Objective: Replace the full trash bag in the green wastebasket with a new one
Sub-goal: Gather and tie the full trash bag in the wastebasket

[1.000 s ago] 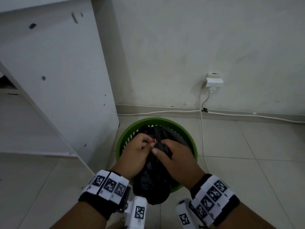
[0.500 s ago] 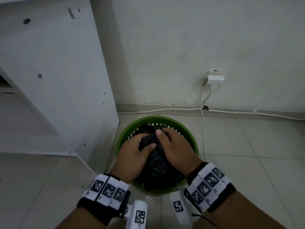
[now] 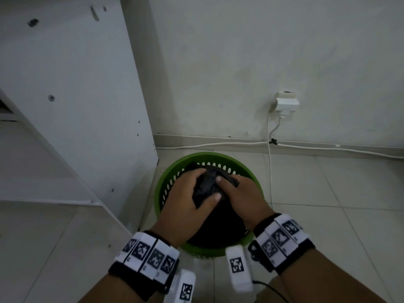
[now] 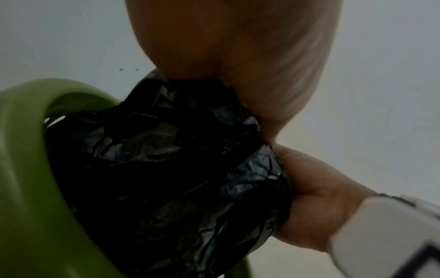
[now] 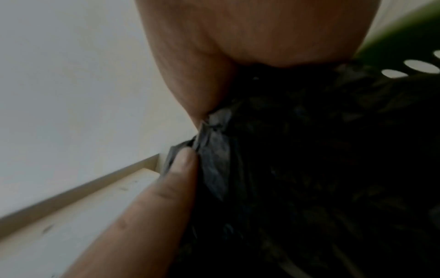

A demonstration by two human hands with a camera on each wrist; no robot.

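A round green wastebasket [image 3: 172,171] with a perforated wall stands on the tiled floor near the wall. A crumpled black trash bag [image 3: 207,184] fills it. My left hand [image 3: 188,193] grips the gathered top of the black trash bag [image 4: 166,159] from the left, thumb across the front. My right hand [image 3: 240,193] holds the same bunch from the right, pinching the black plastic [image 5: 214,150] between thumb and fingers. The green rim [image 4: 21,150] shows beside the bag in the left wrist view. The bag's lower part is hidden inside the basket.
A white cabinet panel [image 3: 76,95] stands close on the basket's left. A white plug adapter [image 3: 286,101] sits in the wall behind, and its cable [image 3: 270,171] drops past the basket's right side. Another cable [image 3: 328,147] runs along the baseboard.
Both hands have sunk down with the bag, which hung over the near rim a second ago and now sits inside the basket. The hands have shifted their grip on its top.
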